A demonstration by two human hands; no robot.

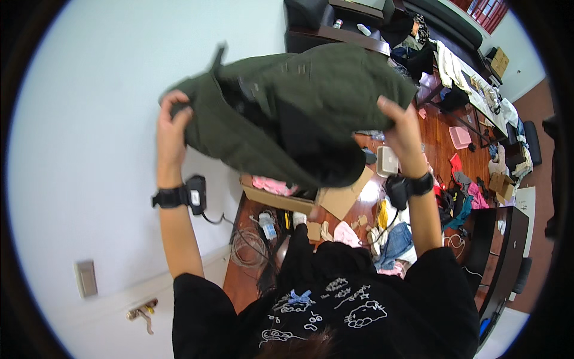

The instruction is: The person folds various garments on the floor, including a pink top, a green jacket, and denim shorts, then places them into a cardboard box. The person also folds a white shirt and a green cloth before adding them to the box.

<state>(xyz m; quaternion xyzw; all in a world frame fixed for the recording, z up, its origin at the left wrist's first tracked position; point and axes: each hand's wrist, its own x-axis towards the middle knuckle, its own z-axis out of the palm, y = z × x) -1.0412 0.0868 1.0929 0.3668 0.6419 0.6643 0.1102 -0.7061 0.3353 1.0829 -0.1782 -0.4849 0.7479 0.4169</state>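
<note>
A dark olive-green garment [347,81] is stretched between my two hands, raised in front of me. Its kind is not clear; a band runs along one edge, and a dark opening shows in its middle. At the left end, my left hand [171,122] pinches the cloth between thumb and fingers. My right hand [402,128] grips the other end, its thumb on top and its fingers partly hidden behind the cloth. Below the garment sits an open cardboard box [278,198] with pink cloth [274,184] inside.
A white wall [107,149] stands close on my left. Coiled cable [246,246] and a plastic bottle [267,227] lie near my feet. Jeans [394,246] and other clothes cover the floor at right. Farther off are a pale bin [387,161], a pink basket [460,137] and dark sofas [448,24].
</note>
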